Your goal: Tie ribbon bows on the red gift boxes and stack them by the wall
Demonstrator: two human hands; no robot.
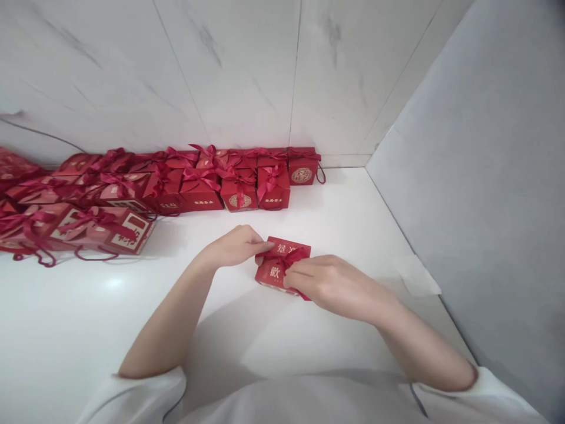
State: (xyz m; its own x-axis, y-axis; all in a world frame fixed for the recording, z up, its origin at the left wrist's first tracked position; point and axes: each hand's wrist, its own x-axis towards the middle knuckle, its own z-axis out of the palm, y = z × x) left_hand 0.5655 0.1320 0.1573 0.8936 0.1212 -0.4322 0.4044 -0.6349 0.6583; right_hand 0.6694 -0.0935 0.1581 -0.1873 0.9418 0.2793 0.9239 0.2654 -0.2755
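Note:
A small red gift box [289, 243] with pale characters sits on the white table in front of me. A dark red ribbon [286, 257] is tied across its top in a bow. At the box's left side, my left hand [237, 246] pinches the ribbon's left end between thumb and fingers. My right hand [331, 284] comes over the box's right front corner, its fingers closed on the ribbon's right part. A ribbon tail hangs below those fingers. The right fingertips and part of the bow are hidden.
Several red gift boxes with ribbon bows [200, 191] stand in rows along the marble-patterned wall [238, 70], reaching to the left edge. A grey panel [485, 176] borders the white table [212, 353] on the right. A pale flat piece [417, 275] lies beside that panel.

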